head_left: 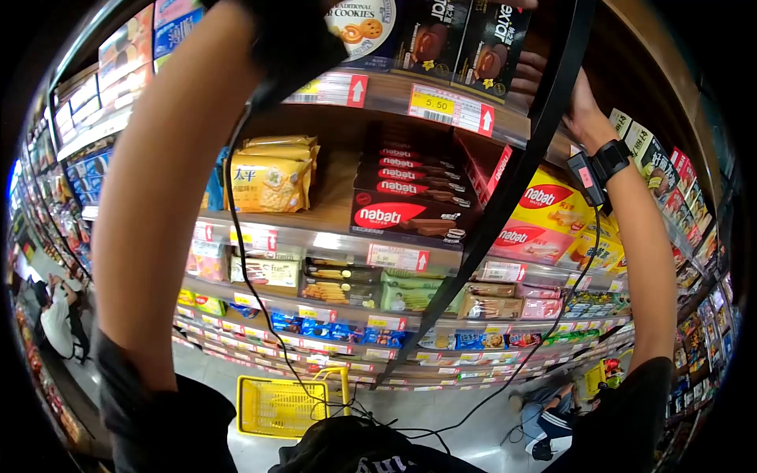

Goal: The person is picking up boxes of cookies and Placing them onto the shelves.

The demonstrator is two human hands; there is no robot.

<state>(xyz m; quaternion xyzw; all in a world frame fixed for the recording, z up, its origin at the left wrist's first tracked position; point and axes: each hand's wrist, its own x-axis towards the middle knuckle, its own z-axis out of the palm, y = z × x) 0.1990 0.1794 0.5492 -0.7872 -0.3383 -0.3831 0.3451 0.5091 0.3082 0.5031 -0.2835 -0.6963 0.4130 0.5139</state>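
Observation:
My left arm reaches up to the top edge, where a dark, blurred shape covers the wrist; the fingers of that hand are hidden. Beside it stands a round tin of cookies. Two black boxes with a chocolate picture stand on the upper shelf. My right hand reaches behind a black upright post, its fingers stretched out along the right side of these boxes. A fingertip shows at the top edge above them. A black band with a small cabled device sits on my right wrist.
Below are yellow cracker packs, a display box of nabati wafers and yellow wafer boxes. A yellow basket stands on the floor. Loose black cables hang before the shelves. A person is far left; another is lower right.

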